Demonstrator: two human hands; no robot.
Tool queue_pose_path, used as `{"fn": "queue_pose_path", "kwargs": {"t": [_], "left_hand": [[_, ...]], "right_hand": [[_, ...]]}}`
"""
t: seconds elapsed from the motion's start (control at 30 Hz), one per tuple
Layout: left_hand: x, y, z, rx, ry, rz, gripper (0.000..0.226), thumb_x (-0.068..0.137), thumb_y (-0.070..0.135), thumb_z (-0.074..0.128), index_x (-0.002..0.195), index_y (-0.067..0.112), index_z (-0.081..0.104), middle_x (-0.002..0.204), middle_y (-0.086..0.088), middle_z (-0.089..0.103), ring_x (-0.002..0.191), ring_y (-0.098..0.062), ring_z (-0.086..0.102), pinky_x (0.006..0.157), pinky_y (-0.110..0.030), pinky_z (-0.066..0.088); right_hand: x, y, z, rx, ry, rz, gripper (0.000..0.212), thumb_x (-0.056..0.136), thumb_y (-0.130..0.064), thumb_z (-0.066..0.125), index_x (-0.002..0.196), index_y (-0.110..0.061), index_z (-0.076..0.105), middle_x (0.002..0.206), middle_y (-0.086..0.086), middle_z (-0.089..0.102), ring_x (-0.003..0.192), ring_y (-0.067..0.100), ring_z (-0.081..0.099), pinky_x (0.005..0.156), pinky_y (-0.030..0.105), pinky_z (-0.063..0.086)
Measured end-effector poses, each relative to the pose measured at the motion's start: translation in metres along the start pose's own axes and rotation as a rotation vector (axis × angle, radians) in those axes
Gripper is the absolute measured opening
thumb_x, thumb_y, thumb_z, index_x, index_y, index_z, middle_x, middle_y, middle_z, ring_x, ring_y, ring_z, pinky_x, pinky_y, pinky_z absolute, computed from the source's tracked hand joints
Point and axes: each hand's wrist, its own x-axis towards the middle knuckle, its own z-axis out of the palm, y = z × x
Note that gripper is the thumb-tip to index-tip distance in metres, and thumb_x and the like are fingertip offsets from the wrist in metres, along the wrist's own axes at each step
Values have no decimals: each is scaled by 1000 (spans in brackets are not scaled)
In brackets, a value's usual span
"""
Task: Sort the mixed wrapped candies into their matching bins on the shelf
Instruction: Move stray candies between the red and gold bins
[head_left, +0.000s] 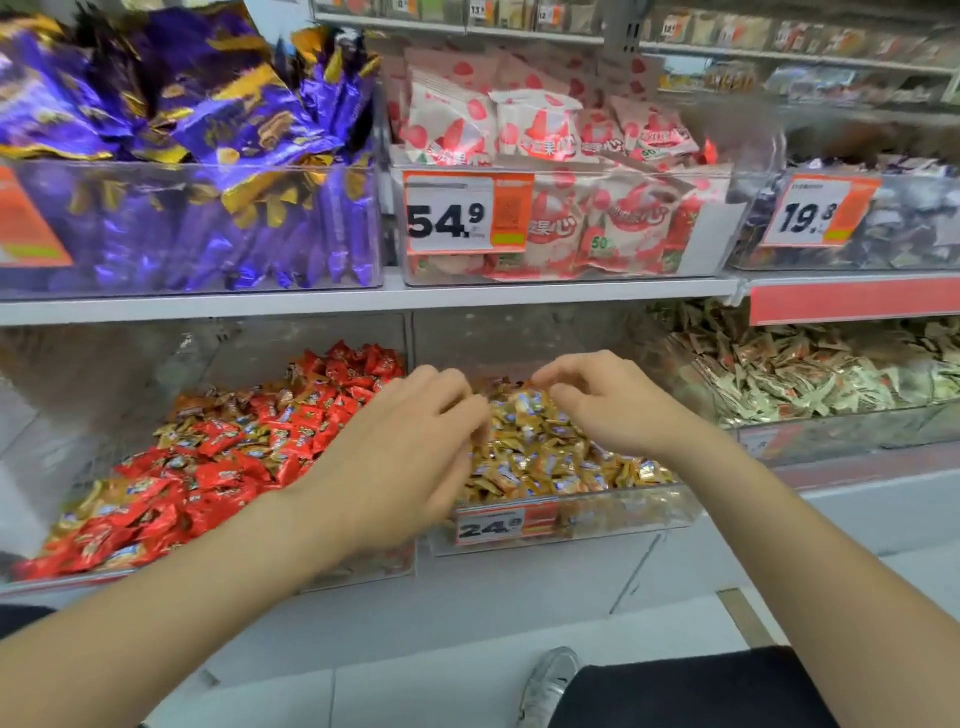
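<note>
On the lower shelf a clear bin (597, 512) holds gold-wrapped candies (540, 452). Left of it a second clear bin (363, 569) holds red-wrapped candies (218, 467) with a few gold ones mixed in at its back and left. My left hand (400, 452) hovers over the divide between the two bins, fingers curled down into the gold pile; whether it holds a candy is hidden. My right hand (608, 400) is over the gold pile's back, fingertips curled and touching the wrappers.
To the right is a bin of pale green-gold candies (831, 374). The upper shelf carries bins of purple packets (197, 130), pink-white strawberry packets (545, 135) and dark wrapped candies (909, 223). Price tags hang on the bin fronts. A shoe (550, 680) stands on the white floor.
</note>
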Motion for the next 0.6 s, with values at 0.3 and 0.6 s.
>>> {"fn": "queue_pose_path", "kwargs": {"t": [0.3,0.6], "left_hand": [[-97,-81,5,68,-508,-431,67,89,79,9,139,42,34,144,3,31,137,-33,36,116,-60,28],[-116,-124,-13,-242,-440,-447,47,91,75,29,127,49,44,146,8,33,142,-22,28,120,-56,22]], "right_hand": [[-3,-118,78,-120,-3,-545,28,92,-18,68,116,-28,76,105,-10,73,92,-1,60,89,8,41],[47,-160,139,-419,-197,-506,59,82,-46,36,131,-22,58,131,8,52,124,30,48,111,45,41]]}}
